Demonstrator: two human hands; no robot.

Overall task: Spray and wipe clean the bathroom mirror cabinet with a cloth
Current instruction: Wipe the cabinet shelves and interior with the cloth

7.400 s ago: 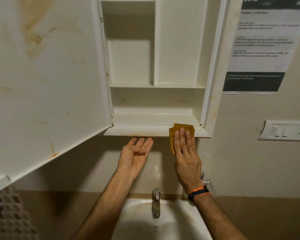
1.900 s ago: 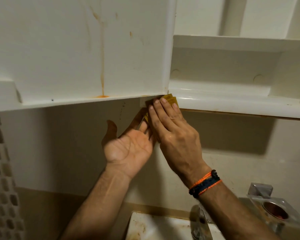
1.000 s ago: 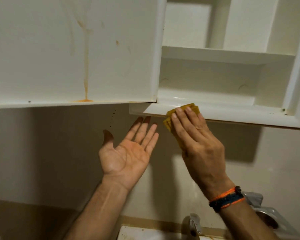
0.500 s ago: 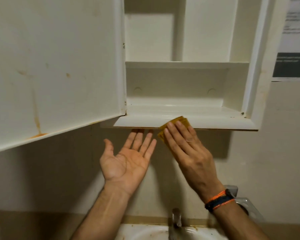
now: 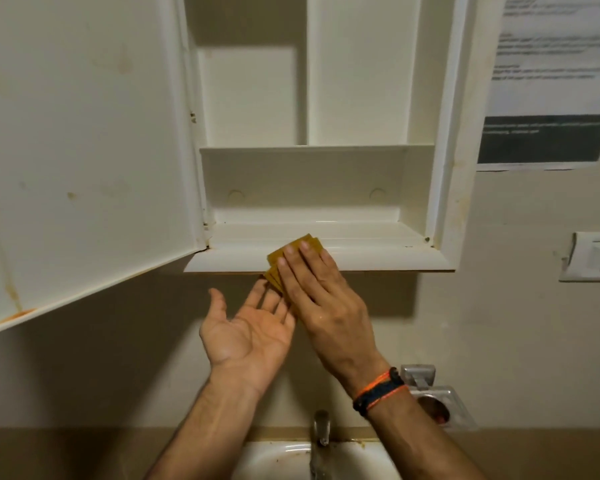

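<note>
One printed notice [image 5: 548, 81] hangs on the wall to the right of the cabinet [image 5: 447, 133], but its lines of text are too blurred to read; only a dark band across its lower part stands out. Two hands are in view. The right hand [image 5: 321, 299] lies flat, fingers extended and close together, pressing a folded yellow-brown cloth [image 5: 300, 244] against the rounded front lip of the cabinet's bottom ledge — the cloth hangs over that lip, part on the ledge and part below it. A wristband [image 5: 380, 393] of orange and dark cord circles the right wrist. The left hand [image 5: 248, 332] is open and empty, palm up, held just below the ledge, with its fingertips beside the lower edge of the cloth. The cabinet door [image 5: 84, 150] stands swung open to the left, its inner face marked with orange-brown stains and a drip line near the bottom corner. Inside, three empty compartments show — two upright ones above and one wide one beneath. Below are one tap [image 5: 321, 427] over a white basin [image 5: 274, 460], one metal holder [image 5: 437, 407] on the wall, and one switch plate [image 5: 593, 256] at the right edge.
</note>
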